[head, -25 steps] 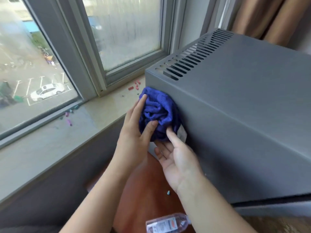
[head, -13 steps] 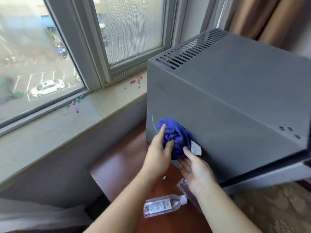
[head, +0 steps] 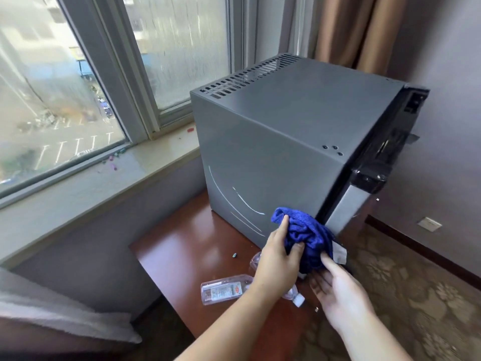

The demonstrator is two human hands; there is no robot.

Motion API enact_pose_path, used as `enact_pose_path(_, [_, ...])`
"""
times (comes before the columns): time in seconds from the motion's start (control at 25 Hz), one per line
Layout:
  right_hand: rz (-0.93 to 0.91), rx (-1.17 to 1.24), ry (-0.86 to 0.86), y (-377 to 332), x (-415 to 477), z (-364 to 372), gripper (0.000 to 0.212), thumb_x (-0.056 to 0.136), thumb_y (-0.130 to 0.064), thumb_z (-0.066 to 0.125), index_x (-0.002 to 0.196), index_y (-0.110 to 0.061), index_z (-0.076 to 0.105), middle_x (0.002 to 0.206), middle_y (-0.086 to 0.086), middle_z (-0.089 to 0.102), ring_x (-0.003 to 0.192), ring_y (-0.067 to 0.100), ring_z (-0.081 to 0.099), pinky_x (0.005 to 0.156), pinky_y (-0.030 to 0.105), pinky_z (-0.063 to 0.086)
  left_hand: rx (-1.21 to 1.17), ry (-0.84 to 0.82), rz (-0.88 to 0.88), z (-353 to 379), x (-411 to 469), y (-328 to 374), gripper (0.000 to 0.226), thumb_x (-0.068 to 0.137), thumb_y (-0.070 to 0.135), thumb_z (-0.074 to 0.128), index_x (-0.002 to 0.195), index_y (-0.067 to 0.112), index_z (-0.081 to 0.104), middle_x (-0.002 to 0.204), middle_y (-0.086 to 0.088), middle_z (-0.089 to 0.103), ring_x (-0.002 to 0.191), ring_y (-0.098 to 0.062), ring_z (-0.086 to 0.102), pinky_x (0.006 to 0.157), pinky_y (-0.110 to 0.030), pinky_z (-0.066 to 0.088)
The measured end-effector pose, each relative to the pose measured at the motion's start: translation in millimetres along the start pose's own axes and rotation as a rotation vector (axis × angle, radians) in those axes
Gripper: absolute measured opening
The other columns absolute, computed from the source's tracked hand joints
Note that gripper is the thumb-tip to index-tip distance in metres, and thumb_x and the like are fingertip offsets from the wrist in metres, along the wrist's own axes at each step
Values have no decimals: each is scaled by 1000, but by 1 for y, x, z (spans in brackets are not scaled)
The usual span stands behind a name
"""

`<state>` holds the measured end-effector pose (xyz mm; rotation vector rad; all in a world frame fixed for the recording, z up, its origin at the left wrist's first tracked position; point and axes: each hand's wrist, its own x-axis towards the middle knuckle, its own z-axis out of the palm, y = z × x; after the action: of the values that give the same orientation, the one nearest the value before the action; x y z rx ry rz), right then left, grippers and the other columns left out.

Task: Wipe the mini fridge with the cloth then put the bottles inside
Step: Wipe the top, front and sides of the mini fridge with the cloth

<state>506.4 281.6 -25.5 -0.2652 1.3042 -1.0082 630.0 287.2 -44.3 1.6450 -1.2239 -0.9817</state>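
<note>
A grey mini fridge (head: 286,142) stands on a reddish wooden table (head: 187,246), its door facing right. A bunched blue cloth (head: 304,235) with a white tag presses against the fridge's lower side panel near the door edge. My left hand (head: 278,259) grips the cloth from the left. From below, my right hand (head: 338,290) touches the cloth with its fingers spread. A clear plastic bottle (head: 223,290) with a red and white label lies on its side on the table, under my left wrist. A second bottle (head: 295,297) lies mostly hidden behind my hands.
A stone windowsill (head: 104,178) with small coloured bits runs along the left, below a large window. A small green piece (head: 235,255) lies on the table. Patterned carpet (head: 406,282) covers the floor on the right. Brown curtains (head: 351,29) hang behind the fridge.
Both hands have slid the cloth from the fridge's upper back corner down along the side panel to its lower front edge. The view has pulled back, showing the door and both bottles.
</note>
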Motion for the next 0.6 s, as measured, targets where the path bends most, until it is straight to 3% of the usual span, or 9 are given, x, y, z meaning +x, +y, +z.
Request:
enact_pose_path(0.16, [34, 9, 11, 3, 2, 27, 7, 95, -12, 67, 100, -8, 69, 95, 14, 74, 84, 22, 68, 70, 30, 49, -91, 32, -41, -14, 17, -18, 65, 98, 33, 58, 158, 37, 35, 150, 11, 56, 138, -5, 53, 118, -34, 42])
enact_pose_path(0.32, [93, -19, 2, 24, 28, 74, 16, 93, -15, 71, 107, -7, 72, 97, 14, 78, 89, 23, 72, 68, 32, 53, -222, 63, -116, -50, 51, -48, 64, 90, 47, 56, 152, 47, 39, 141, 13, 65, 130, -8, 62, 113, -41, 48])
enact_pose_path(0.48, [127, -40, 25, 52, 63, 149, 21, 89, -15, 74, 108, -5, 74, 89, 11, 78, 77, 21, 67, 67, 31, 49, -254, 112, -136, -113, 98, -78, 61, 88, 50, 58, 147, 54, 44, 138, 11, 68, 129, -19, 65, 108, -51, 51])
enact_pose_path(0.6, [113, -40, -10, 66, 77, 222, 16, 90, -13, 72, 106, -11, 75, 88, 6, 81, 82, 18, 73, 73, 29, 49, -266, 182, -117, -172, 142, -92, 59, 91, 41, 61, 148, 47, 48, 141, 12, 66, 130, -12, 64, 111, -47, 50])
